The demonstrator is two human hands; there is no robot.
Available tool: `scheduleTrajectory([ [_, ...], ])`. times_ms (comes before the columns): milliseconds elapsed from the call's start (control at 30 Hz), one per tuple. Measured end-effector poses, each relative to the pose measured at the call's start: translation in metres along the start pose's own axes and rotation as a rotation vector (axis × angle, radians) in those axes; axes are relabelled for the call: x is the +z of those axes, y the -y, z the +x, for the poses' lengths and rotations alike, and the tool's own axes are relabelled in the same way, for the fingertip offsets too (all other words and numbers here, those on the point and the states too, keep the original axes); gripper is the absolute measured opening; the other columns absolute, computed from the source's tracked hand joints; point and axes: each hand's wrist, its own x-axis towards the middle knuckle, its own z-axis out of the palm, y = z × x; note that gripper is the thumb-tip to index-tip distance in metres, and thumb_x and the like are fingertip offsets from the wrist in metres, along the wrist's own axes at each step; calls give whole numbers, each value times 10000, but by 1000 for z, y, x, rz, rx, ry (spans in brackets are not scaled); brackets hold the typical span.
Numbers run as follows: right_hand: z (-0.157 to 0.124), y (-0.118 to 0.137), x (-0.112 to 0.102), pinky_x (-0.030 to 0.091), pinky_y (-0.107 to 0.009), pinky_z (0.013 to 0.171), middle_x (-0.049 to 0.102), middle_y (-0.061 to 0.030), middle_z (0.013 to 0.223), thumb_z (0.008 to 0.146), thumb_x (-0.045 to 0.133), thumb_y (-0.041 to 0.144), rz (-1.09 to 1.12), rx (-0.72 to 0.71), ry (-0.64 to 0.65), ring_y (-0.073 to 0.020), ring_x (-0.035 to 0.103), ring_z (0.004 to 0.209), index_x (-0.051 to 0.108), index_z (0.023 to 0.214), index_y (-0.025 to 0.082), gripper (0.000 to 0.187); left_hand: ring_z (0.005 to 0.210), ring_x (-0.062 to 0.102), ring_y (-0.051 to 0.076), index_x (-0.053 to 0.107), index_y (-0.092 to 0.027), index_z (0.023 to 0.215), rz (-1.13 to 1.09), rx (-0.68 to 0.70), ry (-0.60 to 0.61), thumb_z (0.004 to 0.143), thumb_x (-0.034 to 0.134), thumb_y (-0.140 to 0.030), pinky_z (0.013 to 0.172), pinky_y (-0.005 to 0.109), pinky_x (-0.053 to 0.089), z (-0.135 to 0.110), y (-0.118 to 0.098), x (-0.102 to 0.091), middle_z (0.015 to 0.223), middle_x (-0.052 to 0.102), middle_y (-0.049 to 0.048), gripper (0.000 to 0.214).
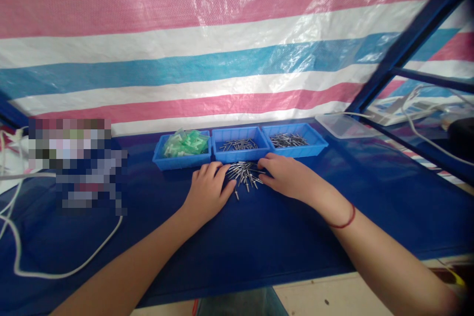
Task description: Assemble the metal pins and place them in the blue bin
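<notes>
Metal pins loose mid-frame between our left hand and right hand.
Both grips spread flat, pinching nothing; blue trays above hold more.

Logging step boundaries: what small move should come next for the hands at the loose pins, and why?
Probably the right hand pinches one pin from the loose pile: both hands rest open beside it, seemingly holding nothing, and the left hand hems the pins in.

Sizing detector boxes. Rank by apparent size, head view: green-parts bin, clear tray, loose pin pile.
1. green-parts bin
2. clear tray, close to it and farther off, so unsure
3. loose pin pile, clearly smallest
</notes>
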Motion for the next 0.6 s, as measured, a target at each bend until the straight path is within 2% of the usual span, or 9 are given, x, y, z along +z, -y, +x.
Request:
scheduleTrajectory([
  [133, 1, -1, -4, 408, -302, 717, 644, -86, 945, 882, 473, 267, 19, -3, -39, -227, 634, 875, 617, 955, 182, 182, 1123, 491, 287, 514, -193, 1279, -23, 3, 29, 900, 437, -543, 886, 434, 387, 0, 0, -1, 1209, 568, 106, 521],
  [267, 3, -2, -3, 414, -316, 703, 651, -107, 954, 900, 447, 285, -41, 50, -49, -252, 639, 889, 618, 965, 164, 219, 1134, 480, 292, 527, -217, 1259, -78, 17, 57, 834, 488, -628, 904, 444, 368, -1, -2, -2, 1236, 559, 101, 593],
  [400, 5, 3, 3, 415, -314, 667, 654, -110, 995, 911, 422, 251, -97, 45, -48, -249, 649, 869, 628, 949, 162, 228, 1171, 460, 283, 543, -245, 1220, -138, 81, 79, 822, 530, -607, 923, 436, 353, -1, -3, -3, 1286, 551, 73, 538],
  [600, 6, 10, 2, 398, -305, 608, 680, -110, 919, 924, 388, 239, -117, 66, -54, -244, 659, 795, 644, 899, 161, 269, 1163, 467, 274, 545, -253, 1210, -163, 95, 80, 856, 529, -538, 915, 426, 353, -1, -5, -3, 1280, 571, 65, 455],
])
